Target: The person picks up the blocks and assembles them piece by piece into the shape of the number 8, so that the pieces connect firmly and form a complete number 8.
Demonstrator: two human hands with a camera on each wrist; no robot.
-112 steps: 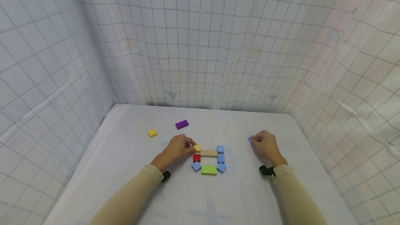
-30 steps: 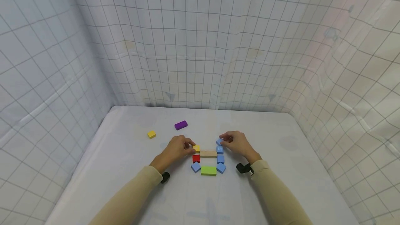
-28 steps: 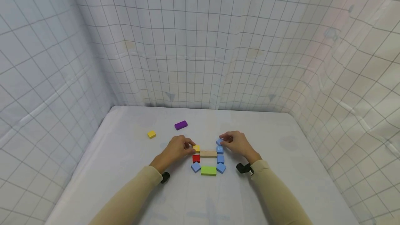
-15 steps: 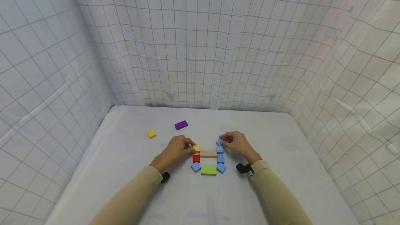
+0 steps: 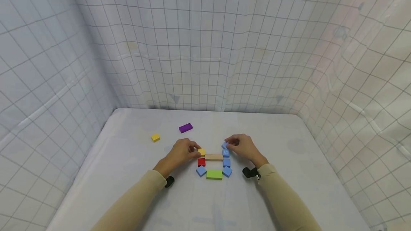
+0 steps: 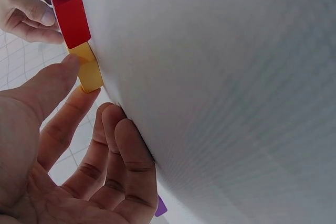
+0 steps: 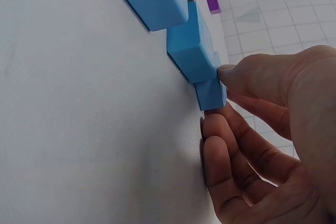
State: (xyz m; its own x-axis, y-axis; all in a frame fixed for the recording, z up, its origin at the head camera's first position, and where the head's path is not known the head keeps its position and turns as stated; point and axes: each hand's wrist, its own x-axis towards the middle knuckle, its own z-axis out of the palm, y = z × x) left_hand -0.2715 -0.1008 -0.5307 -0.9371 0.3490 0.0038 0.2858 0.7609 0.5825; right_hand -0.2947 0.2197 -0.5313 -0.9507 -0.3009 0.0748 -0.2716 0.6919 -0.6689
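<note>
In the head view my left hand [image 5: 182, 153] pinches a yellow block [image 5: 202, 152] between thumb and index finger. Directly below that block sits a red block [image 5: 201, 162]. My right hand [image 5: 243, 147] pinches a tilted blue block [image 5: 225, 145], set against the far side of a blue block marked 5 [image 5: 226, 153]. Another blue block [image 5: 226, 162] follows below. A wooden plank [image 5: 213, 157] bridges the two columns. A green block [image 5: 214, 174] lies nearest me, flanked by two turned blue blocks, the left one [image 5: 201, 171] and the right one [image 5: 227, 171].
A purple block [image 5: 186, 128] and a loose yellow block [image 5: 155, 137] lie farther back on the left of the white table [image 5: 273, 206]. Grid-patterned cloth [image 5: 205, 45] hangs behind the table and along both sides.
Since the oldest frame, my right hand has brought the blue block leftward from the table's right side to the top of the blue column. My left hand stays on the yellow block.
</note>
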